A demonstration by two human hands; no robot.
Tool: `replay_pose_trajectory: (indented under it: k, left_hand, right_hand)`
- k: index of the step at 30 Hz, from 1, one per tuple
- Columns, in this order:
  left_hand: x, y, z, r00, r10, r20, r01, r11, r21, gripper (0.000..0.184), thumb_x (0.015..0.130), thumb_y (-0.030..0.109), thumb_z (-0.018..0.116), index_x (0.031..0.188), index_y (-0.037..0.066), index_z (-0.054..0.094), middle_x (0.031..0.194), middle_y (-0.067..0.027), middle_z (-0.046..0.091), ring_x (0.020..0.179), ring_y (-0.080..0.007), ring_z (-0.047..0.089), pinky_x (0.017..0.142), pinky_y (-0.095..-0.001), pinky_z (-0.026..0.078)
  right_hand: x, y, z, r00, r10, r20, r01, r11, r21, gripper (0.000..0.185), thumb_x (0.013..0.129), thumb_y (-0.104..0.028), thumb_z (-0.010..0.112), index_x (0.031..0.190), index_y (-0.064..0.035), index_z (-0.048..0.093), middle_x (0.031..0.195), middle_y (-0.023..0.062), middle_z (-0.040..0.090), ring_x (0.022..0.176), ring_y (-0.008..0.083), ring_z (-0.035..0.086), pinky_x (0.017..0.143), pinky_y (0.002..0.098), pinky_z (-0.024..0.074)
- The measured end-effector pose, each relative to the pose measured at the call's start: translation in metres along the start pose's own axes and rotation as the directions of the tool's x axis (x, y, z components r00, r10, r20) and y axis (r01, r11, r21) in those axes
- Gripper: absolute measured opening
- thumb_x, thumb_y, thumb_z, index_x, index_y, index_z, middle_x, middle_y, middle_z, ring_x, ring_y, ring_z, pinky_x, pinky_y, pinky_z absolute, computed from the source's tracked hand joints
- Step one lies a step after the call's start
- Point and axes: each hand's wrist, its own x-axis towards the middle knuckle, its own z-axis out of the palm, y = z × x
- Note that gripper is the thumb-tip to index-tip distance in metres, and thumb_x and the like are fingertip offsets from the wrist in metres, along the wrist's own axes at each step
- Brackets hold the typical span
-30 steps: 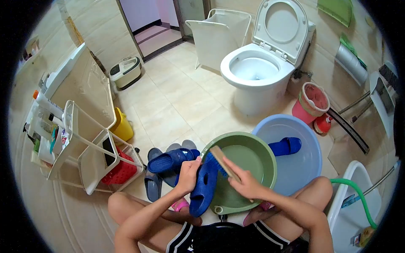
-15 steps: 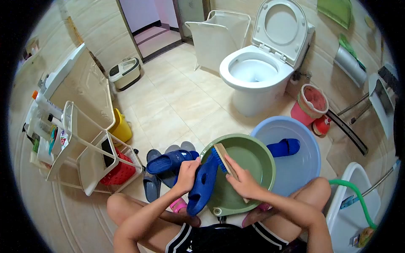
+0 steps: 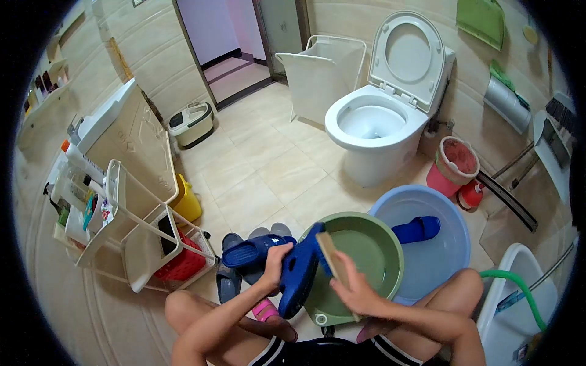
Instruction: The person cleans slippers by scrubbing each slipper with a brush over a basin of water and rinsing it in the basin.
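My left hand (image 3: 276, 266) grips a dark blue slipper (image 3: 298, 277) by its side, tilted over the left rim of a green basin (image 3: 397, 268) with water in it. Fingers closed, my right hand (image 3: 354, 288) holds a scrubbing brush (image 3: 331, 255) by its wooden back. Its blue bristles press against the slipper's upper part. Just left of my left hand, another blue slipper (image 3: 247, 254) rests on top of grey slippers (image 3: 229, 283). A further blue slipper (image 3: 421, 229) lies in the water of a light blue basin (image 3: 465, 244).
Ahead stands a toilet (image 3: 366, 122) with its lid up, beside a pink bin (image 3: 450, 165). A white rack (image 3: 140, 244) with bottles is on my left. At right, a green hose (image 3: 519, 280) hangs over a white tub (image 3: 497, 305). Pink footwear (image 3: 265, 310) is by my foot.
The view has tipped upward, so everything sits lower. The held slipper has turned a little, and the brush stands slightly steeper against it. Both hands keep their hold.
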Motion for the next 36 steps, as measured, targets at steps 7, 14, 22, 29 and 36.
replay_pose_trajectory:
  k: [7,14,22,29,36]
  left_hand:
    - [-0.017,0.006,0.007,0.995,-0.100,-0.009,0.099,0.994,-0.055,0.025,0.087,0.021,0.054,0.089,-0.002,0.065,0.084,-0.0071,0.062,0.083,-0.0144,0.056,0.080,-0.0276,0.043]
    - [0.004,-0.007,-0.001,0.952,0.297,-0.072,-0.265,0.921,0.286,0.025,0.084,0.016,0.053,0.079,-0.005,0.065,0.081,-0.0127,0.065,0.080,-0.0169,0.059,0.077,-0.0310,0.046]
    - [-0.024,0.029,0.032,0.954,-0.187,0.234,0.158,0.978,0.136,0.029,0.088,0.023,0.059,0.072,-0.001,0.063,0.064,0.0017,0.058,0.058,-0.0058,0.050,0.054,-0.0219,0.041]
    - [-0.007,0.043,0.027,0.936,-0.204,0.286,0.201,0.979,0.041,0.026,0.091,0.025,0.057,0.090,-0.001,0.061,0.076,-0.0002,0.059,0.069,-0.0062,0.053,0.063,-0.0214,0.043]
    - [-0.015,0.041,0.028,0.906,-0.212,0.366,0.267,0.958,-0.105,0.022,0.090,0.021,0.058,0.098,0.001,0.056,0.080,-0.0032,0.060,0.068,-0.0108,0.057,0.066,-0.0247,0.046]
  right_hand:
    - [0.007,0.018,0.009,0.996,-0.041,-0.083,0.043,0.999,0.023,0.057,0.088,-0.013,0.051,0.138,-0.0131,0.023,0.110,0.0242,0.051,0.093,0.0324,0.059,0.081,0.0397,0.0481]
    - [-0.009,0.009,0.019,0.955,0.228,0.190,-0.277,0.914,0.296,0.059,0.093,-0.016,0.046,0.140,-0.0186,0.009,0.067,0.0055,0.046,0.041,0.0128,0.047,0.035,0.0273,0.0418]
    - [0.007,0.018,0.012,0.914,0.379,0.147,-0.404,0.803,0.438,0.054,0.096,-0.023,0.041,0.138,-0.0113,0.009,0.076,0.0082,0.046,0.045,0.0136,0.045,0.034,0.0273,0.0407]
    - [-0.001,0.008,0.000,0.953,0.259,0.159,-0.300,0.886,0.355,0.051,0.097,-0.028,0.039,0.138,-0.0084,0.016,0.087,0.0127,0.051,0.046,0.0121,0.046,0.037,0.0248,0.0393]
    - [0.002,0.004,-0.011,0.949,0.229,0.216,-0.300,0.867,0.397,0.048,0.098,-0.027,0.038,0.138,-0.0090,0.016,0.075,0.0062,0.048,0.045,0.0096,0.043,0.038,0.0234,0.0371]
